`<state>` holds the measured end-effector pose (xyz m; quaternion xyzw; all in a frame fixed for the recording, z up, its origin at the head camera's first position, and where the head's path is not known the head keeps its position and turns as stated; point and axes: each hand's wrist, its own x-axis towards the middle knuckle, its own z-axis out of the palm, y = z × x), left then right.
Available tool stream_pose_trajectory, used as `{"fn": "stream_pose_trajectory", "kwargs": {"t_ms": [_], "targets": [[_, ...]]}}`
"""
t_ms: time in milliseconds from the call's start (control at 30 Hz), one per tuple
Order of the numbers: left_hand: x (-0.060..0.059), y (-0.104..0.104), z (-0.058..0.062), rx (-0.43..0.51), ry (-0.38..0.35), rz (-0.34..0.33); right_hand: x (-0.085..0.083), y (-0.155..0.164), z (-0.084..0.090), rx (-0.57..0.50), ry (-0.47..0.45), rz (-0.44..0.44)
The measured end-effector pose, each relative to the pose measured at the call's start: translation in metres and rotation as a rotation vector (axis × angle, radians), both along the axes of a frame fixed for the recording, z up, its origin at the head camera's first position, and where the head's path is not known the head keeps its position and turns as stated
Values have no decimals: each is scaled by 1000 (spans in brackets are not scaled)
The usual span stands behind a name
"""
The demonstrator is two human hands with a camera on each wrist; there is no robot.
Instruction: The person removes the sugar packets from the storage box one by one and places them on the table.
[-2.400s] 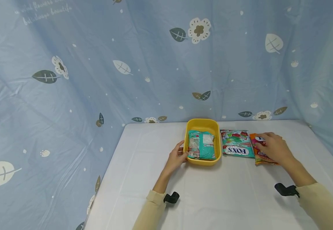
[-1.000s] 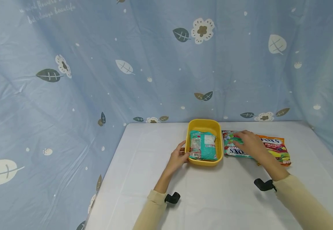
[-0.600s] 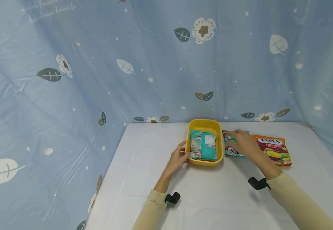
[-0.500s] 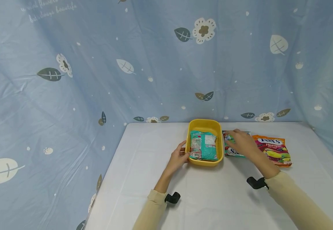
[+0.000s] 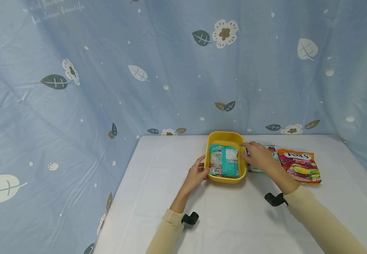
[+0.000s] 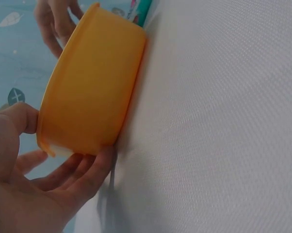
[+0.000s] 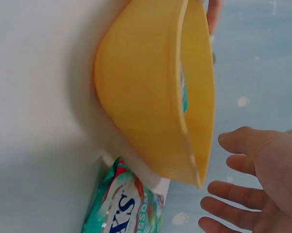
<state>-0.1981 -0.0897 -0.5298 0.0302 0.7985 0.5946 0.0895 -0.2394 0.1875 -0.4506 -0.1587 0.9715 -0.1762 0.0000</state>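
Note:
A yellow plastic tub (image 5: 224,180) stands on the table with a teal candy packet (image 5: 222,161) lying inside. My left hand (image 5: 195,176) grips its left side; in the left wrist view the thumb bends over the rim and the fingers press the outer wall. My right hand (image 5: 258,156) hovers at the tub's right rim, over a green Fox's Mint Blossom candy packet (image 7: 129,206) that it partly hides in the head view. Nothing is between its spread, loosely bent fingers in the right wrist view. Farther right lies an orange-red Fox's Fruits candy packet (image 5: 299,165).
The white-covered table (image 5: 234,218) meets a blue curtain (image 5: 183,70) with leaf and flower prints behind the tub. Another part of the curtain hangs along the left side. Each wrist wears a small black camera mount.
My right hand has moved left from the Fox's Fruits packet, across the Mint Blossom packet, to the tub's right rim. The left hand keeps its hold; the packets stay about where they were.

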Motion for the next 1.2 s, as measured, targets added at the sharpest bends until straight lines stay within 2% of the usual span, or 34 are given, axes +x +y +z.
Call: {"fn": "stream_pose_trajectory", "kwargs": {"t_ms": [333,767,1000,1100,1200], "targets": [[0,0,-3,-4,-5,-1,-2,-17,3,-14,-39,7],[-1,-1,0,2,11,-6,-7,-38,7,-16,-28,42],[14,1,38,22,7,-41,-11,-43,6,-18,-79,30],[13,2,36,11,3,-34,-11,-48,5,-25,-124,5],[9,3,26,8,1,-15,-11,-54,4,-29,-179,-22]]}}
